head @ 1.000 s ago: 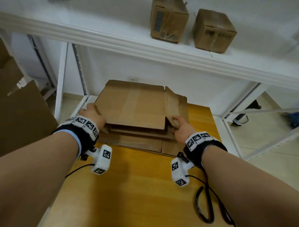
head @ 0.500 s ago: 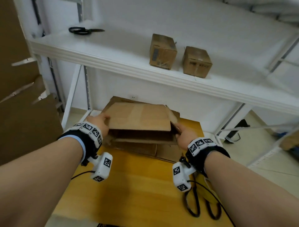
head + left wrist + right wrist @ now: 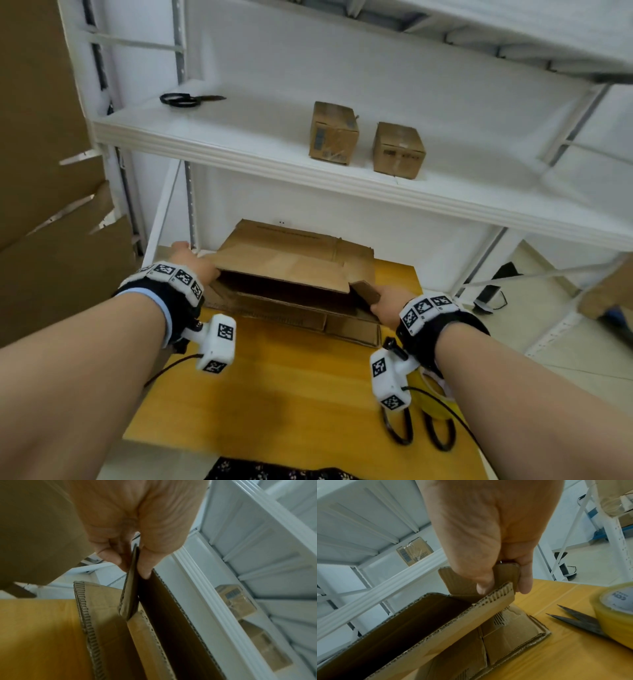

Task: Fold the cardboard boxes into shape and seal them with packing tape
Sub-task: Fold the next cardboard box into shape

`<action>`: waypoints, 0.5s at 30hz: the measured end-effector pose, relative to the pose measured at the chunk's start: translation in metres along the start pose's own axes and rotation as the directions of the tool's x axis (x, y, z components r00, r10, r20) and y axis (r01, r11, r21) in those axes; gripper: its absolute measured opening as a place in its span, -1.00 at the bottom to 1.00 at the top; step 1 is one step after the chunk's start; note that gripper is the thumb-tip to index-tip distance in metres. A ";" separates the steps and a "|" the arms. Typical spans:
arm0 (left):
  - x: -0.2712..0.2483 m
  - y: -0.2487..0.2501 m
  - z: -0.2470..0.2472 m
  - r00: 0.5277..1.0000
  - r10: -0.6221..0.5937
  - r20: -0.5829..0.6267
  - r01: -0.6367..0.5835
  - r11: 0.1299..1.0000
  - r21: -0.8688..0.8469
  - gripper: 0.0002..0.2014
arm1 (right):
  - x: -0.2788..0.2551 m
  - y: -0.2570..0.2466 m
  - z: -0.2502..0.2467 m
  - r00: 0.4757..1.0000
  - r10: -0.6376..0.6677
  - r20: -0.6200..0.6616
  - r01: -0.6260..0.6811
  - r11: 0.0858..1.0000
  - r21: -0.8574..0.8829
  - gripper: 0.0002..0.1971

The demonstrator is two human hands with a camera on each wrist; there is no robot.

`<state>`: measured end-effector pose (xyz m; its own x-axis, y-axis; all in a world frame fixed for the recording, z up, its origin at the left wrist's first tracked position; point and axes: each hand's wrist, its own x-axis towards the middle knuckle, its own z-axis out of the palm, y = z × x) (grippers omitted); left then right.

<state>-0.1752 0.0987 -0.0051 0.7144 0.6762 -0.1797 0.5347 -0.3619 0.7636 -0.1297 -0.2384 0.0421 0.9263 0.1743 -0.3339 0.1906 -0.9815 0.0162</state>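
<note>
A flattened brown cardboard box is lifted off a stack of flat cardboard on the yellow table. My left hand pinches the box's left edge between thumb and fingers. My right hand grips a small flap at the right corner, thumb on one side, fingers on the other. The box gapes a little, dark inside. A roll of yellowish packing tape lies on the table at the right, partly hidden by my right wrist in the head view.
Scissors lie beside the tape. A white shelf above the table carries two small sealed boxes and a second pair of scissors. Large cardboard sheets lean at the left.
Both hands have raised the top flat box off the stack and it has started to gape. The head camera has tilted up, showing more of the shelf.
</note>
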 end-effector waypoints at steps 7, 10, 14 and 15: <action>-0.007 -0.014 0.013 0.952 -0.192 0.240 0.262 0.916 -0.304 -0.60 | -0.013 -0.007 -0.007 0.999 -0.013 0.037 0.014 1.000 -0.011 -0.74; -0.018 -0.013 0.017 0.931 -0.190 0.311 0.307 0.868 -0.391 -0.54 | -0.018 -0.009 -0.009 1.000 0.003 0.019 -0.003 1.000 -0.007 -0.80; -0.023 0.010 0.009 0.960 -0.151 0.234 0.241 0.873 -0.425 -0.53 | -0.024 -0.009 -0.028 0.999 0.042 -0.031 -0.036 0.987 0.156 -0.73; -0.023 0.018 0.004 0.973 -0.114 0.199 0.189 0.891 -0.414 -0.55 | -0.026 -0.009 -0.035 0.999 0.036 -0.040 -0.027 0.980 0.199 -0.71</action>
<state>-0.1799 0.0739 0.0104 0.7240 0.5719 -0.3856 0.4246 0.0710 0.9026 -0.1440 -0.2316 0.0840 0.9448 0.1421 -0.2952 0.0969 -0.9819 -0.1625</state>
